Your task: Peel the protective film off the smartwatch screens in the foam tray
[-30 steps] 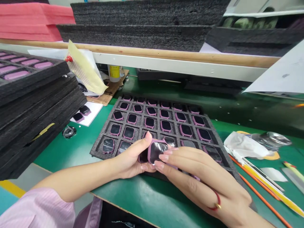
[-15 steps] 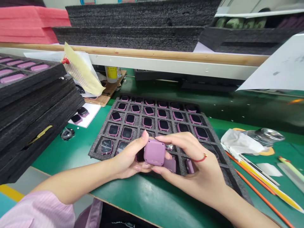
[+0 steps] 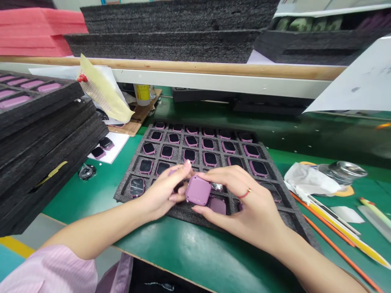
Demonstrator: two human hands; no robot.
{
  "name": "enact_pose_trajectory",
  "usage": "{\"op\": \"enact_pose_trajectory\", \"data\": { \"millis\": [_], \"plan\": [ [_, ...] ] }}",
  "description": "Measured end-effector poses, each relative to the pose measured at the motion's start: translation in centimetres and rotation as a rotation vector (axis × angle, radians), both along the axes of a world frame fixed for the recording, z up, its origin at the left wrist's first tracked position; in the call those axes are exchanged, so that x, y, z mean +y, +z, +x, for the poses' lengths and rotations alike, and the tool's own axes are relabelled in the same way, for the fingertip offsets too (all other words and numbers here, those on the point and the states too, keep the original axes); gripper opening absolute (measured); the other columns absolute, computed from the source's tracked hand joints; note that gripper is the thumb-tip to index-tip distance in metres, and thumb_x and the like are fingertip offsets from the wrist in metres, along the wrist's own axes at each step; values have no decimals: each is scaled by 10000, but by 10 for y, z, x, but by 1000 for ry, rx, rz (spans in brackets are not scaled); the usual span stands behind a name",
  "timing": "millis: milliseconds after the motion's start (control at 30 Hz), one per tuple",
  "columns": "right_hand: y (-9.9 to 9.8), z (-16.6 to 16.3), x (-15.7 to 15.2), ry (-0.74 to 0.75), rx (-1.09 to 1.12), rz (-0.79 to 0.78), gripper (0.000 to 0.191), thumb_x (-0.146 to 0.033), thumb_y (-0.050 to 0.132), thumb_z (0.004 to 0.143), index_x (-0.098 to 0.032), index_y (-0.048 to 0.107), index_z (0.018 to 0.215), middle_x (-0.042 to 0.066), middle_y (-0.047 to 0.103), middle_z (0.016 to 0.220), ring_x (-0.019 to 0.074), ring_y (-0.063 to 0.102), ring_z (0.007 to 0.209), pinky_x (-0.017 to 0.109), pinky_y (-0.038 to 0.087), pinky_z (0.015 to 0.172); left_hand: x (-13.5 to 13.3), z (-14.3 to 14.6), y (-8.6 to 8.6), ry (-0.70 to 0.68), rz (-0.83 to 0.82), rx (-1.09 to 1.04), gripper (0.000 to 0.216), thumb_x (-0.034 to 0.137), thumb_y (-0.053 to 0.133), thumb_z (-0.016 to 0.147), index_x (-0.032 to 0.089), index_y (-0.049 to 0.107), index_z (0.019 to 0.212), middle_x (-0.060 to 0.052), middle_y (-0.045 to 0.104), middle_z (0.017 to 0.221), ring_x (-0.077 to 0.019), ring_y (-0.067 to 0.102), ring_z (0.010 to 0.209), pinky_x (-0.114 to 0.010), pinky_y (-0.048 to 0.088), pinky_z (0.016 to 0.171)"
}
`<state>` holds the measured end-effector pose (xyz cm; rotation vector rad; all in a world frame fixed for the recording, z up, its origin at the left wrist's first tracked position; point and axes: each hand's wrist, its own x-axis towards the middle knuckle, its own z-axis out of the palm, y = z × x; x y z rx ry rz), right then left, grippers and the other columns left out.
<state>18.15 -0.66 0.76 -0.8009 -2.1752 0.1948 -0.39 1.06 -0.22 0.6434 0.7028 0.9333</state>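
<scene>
A purple smartwatch case [image 3: 198, 190], its plain back facing me, is pinched between the thumb and fingers of my right hand [image 3: 244, 199]. My left hand [image 3: 165, 189] is closed just left of it, fingers curled; a bit of purple shows by its thumb, but what it holds is mostly hidden. Both hands are over the front of a black foam tray [image 3: 124, 179], whose compartments hold several purple watches [image 3: 210, 158] with dark screens up. Another purple case [image 3: 217, 206] lies back side up in the tray, below my right fingers.
Stacked foam trays [image 3: 45, 150] rise at the left. Two watches [image 3: 98, 152] lie on white paper beside them. At the right are a white cloth [image 3: 308, 181], a metal-topped jar [image 3: 345, 173], and orange sticks [image 3: 339, 252]. A shelf [image 3: 214, 81] crosses above the green bench.
My left hand has come off the purple watch case and shifted slightly left and up, fingers curling. The case, now held by my right hand alone, has tilted a little.
</scene>
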Motion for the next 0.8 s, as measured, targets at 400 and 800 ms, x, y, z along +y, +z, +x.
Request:
{"op": "enact_pose_trajectory", "data": {
  "millis": [400, 800],
  "plan": [
    [-1, 2, 4, -45, 24, -27, 310, -327, 775, 834, -232, 600, 1072, 99, 659, 1042, 256, 653, 999, 442, 571, 859, 8, -8, 1, -169, 134, 208, 651, 747, 506, 866, 128, 610, 697, -36, 602, 631, -34, 322, 354, -194, 121, 377],
    [6, -5, -3, 22, 93, -67, 109, -164, 724, 855, -219, 631, 862, 106, 661, 1111, 216, 684, 999, 357, 595, 814, -5, 1, -3, -253, -9, -92, 540, 642, 698, 815, 111, 659, 907, -36, 598, 754, -52, 442, 499, -164, 243, 424]
  ]
}}
